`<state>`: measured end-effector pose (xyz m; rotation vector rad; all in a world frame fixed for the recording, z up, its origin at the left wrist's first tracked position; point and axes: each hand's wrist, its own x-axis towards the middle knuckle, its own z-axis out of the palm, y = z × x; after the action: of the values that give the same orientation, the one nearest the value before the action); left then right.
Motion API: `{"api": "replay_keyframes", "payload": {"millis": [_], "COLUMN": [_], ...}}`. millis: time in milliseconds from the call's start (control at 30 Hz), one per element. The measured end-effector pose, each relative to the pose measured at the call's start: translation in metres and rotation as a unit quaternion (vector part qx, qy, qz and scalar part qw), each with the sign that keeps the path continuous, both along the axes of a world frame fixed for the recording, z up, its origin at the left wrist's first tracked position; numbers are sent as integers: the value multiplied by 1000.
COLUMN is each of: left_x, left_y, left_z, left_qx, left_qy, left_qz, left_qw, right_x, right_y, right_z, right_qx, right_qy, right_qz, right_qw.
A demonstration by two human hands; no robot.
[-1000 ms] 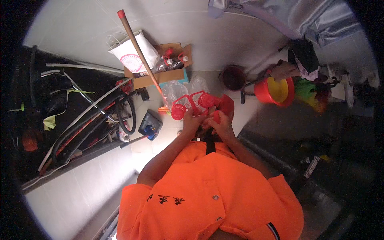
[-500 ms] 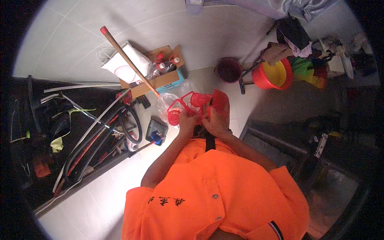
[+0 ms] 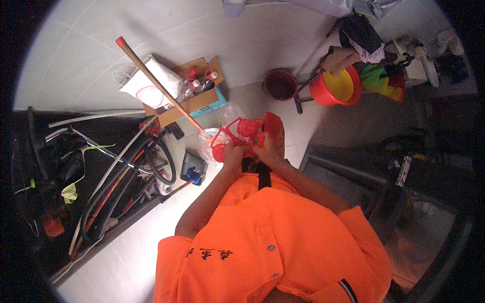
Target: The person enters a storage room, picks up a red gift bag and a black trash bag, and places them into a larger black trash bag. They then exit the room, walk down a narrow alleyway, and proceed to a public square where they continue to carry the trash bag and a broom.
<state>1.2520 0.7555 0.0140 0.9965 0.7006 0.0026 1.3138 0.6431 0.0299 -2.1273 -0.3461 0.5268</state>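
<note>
In front of my body my left hand [image 3: 234, 154] is closed, its fingertips at a red plastic item with loop-shaped handles [image 3: 221, 135] and rounded red parts. Close beside it, my right hand [image 3: 269, 153] is closed against the same red cluster. A broad red sheet or bag-like piece [image 3: 275, 124] rises behind the right fingers. What exactly lies between the fingertips is hidden. Left of the red item, a clear plastic bag [image 3: 209, 137] hangs or lies at the foot of a long wooden pole [image 3: 156, 81].
An open cardboard box [image 3: 188, 113] with clear bottles stands by the wall, a white paper bag [image 3: 150, 86] beside it. Farther right are a dark red bucket [image 3: 279, 85] and a red bucket with yellow inside [image 3: 312, 92]. Hoses [image 3: 111, 194] fill the left; a dark frame [image 3: 333, 177] lies right.
The view has shifted slightly, so the background sits a little farther left. My hands stay close together at the red item, with only small finger movement.
</note>
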Motion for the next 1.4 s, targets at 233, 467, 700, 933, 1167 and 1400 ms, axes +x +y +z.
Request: {"api": "replay_keyframes", "payload": {"millis": [233, 467, 700, 933, 1167, 1400], "left_x": [4, 7, 9, 47, 63, 64], "left_y": [-2, 8, 23, -3, -17, -8], "left_z": [11, -11, -42, -12, -6, -6], "left_qx": [-77, 41, 174, 252, 355, 343], "left_qy": [-15, 42, 62, -19, -23, 38], "left_qz": [12, 41, 15, -44, -112, -232], "left_qw": [997, 997, 983, 967, 928, 909], "right_x": [-1, 35, 71, 69, 90, 96], "right_y": [10, -31, -37, 0, 9, 8], "right_z": [0, -40, -2, 11, -2, -10], "right_qx": [40, 129, 105, 6, -105, -95], "right_qy": [57, 107, -28, -84, -52, 59], "right_qz": [-97, -186, -179, -143, -80, -74], "right_qw": [993, 968, 978, 986, 990, 991]}}
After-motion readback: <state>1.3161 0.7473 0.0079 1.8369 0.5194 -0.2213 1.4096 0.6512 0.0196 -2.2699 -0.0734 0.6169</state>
